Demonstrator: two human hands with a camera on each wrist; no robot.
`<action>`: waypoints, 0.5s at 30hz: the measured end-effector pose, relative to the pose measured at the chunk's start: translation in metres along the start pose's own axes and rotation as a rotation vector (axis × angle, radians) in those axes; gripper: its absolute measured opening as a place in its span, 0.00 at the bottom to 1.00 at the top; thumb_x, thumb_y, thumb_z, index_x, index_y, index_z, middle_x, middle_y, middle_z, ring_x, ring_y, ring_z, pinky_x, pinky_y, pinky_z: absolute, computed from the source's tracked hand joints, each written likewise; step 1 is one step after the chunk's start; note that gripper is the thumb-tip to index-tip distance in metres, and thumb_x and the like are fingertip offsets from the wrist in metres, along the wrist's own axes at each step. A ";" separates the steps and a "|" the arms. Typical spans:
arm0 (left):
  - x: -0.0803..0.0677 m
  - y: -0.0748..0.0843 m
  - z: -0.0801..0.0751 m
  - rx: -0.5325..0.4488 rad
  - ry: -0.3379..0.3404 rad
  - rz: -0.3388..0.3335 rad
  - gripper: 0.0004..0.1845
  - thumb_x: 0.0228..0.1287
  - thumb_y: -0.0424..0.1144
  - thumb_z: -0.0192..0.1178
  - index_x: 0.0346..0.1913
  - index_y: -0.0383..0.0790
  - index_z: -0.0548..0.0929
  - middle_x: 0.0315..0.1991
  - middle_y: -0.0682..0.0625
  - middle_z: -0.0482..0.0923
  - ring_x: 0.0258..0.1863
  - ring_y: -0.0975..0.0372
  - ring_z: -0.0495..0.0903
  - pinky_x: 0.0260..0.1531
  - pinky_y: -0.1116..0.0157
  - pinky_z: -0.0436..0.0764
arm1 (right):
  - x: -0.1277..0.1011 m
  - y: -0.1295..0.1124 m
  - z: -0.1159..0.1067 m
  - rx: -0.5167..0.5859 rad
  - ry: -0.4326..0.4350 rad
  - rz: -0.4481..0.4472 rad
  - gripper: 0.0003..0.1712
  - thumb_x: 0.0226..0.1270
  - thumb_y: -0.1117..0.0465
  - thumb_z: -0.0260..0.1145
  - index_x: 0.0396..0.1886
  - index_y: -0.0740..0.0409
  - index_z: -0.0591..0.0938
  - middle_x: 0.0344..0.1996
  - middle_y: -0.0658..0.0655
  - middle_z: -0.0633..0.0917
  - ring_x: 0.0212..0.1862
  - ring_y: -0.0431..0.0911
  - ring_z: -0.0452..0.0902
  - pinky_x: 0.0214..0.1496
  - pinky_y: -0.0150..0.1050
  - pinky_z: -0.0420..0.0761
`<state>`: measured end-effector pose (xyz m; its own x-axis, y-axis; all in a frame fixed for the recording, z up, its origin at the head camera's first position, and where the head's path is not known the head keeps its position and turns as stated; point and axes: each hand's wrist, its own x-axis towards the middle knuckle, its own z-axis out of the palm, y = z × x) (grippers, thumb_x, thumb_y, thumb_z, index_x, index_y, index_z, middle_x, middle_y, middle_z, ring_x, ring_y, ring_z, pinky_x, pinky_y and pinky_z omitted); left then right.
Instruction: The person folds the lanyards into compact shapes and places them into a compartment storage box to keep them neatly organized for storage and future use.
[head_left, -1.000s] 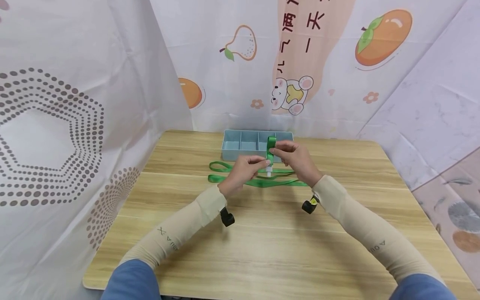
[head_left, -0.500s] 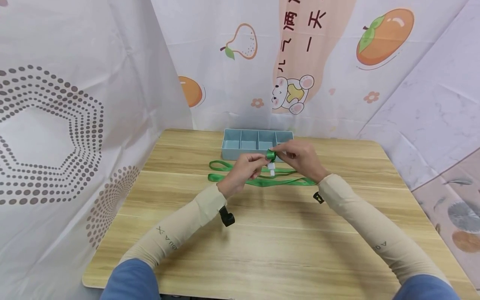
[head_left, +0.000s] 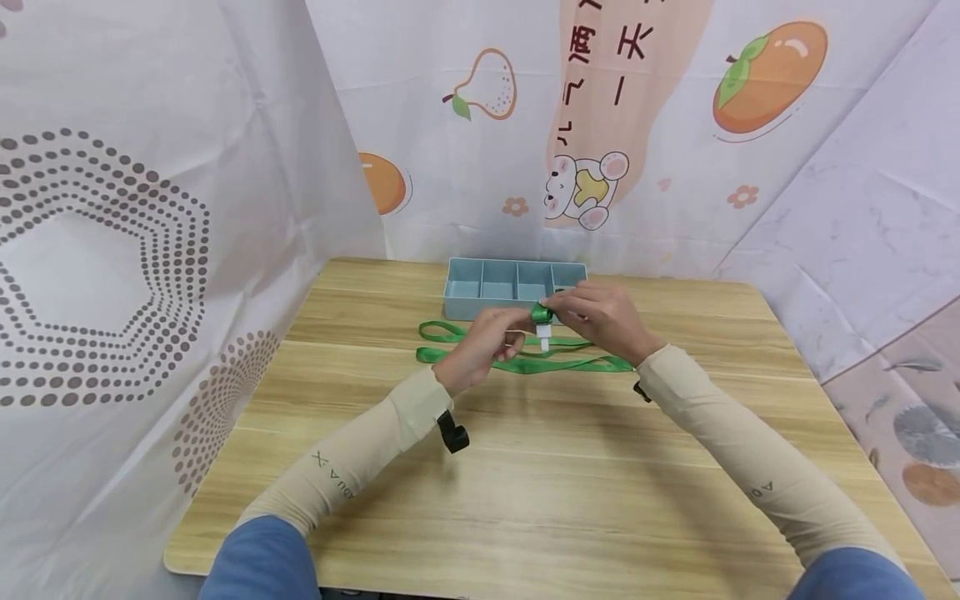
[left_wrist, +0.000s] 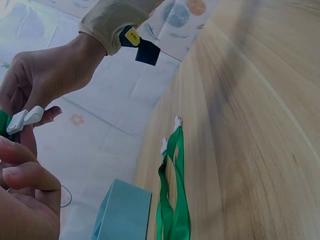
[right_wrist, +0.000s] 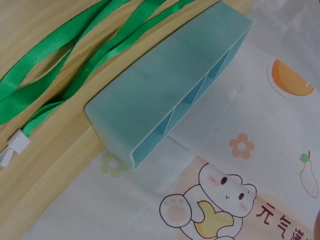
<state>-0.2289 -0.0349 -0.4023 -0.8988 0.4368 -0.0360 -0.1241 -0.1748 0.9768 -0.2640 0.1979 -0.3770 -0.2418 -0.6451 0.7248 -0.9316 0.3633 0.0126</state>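
Pinching one small rolled-up green ribbon [head_left: 541, 312] with a white clip, the left hand [head_left: 483, 343] and the right hand [head_left: 604, 321] meet just in front of the one blue tray [head_left: 480, 290]. That tray has four boxes. Two more green ribbons [head_left: 525, 363] lie flat on the wooden table [head_left: 555, 492], in front of the tray. One second ago the ribbon stood up tall; now it is a tight little roll.

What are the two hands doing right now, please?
Left hand: pinches the rolled green lanyard by its white clip.
Right hand: grips the same rolled green lanyard.
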 end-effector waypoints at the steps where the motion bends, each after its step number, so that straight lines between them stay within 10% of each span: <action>1: 0.001 0.000 0.000 -0.003 0.002 -0.007 0.22 0.80 0.52 0.53 0.50 0.36 0.87 0.34 0.47 0.83 0.14 0.66 0.64 0.17 0.69 0.61 | 0.000 0.000 0.000 0.004 -0.003 0.002 0.20 0.55 0.74 0.78 0.47 0.57 0.91 0.37 0.54 0.91 0.27 0.44 0.81 0.26 0.39 0.78; 15: -0.002 0.003 0.001 0.101 -0.027 0.046 0.13 0.75 0.45 0.64 0.49 0.39 0.89 0.17 0.53 0.69 0.15 0.64 0.62 0.19 0.66 0.61 | -0.001 0.000 0.003 0.085 0.032 0.107 0.19 0.54 0.77 0.77 0.45 0.58 0.92 0.29 0.51 0.89 0.22 0.39 0.75 0.24 0.34 0.73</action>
<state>-0.2267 -0.0354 -0.3994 -0.8908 0.4542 0.0134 -0.0389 -0.1055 0.9937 -0.2642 0.1961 -0.3798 -0.3339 -0.5835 0.7403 -0.9207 0.3703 -0.1234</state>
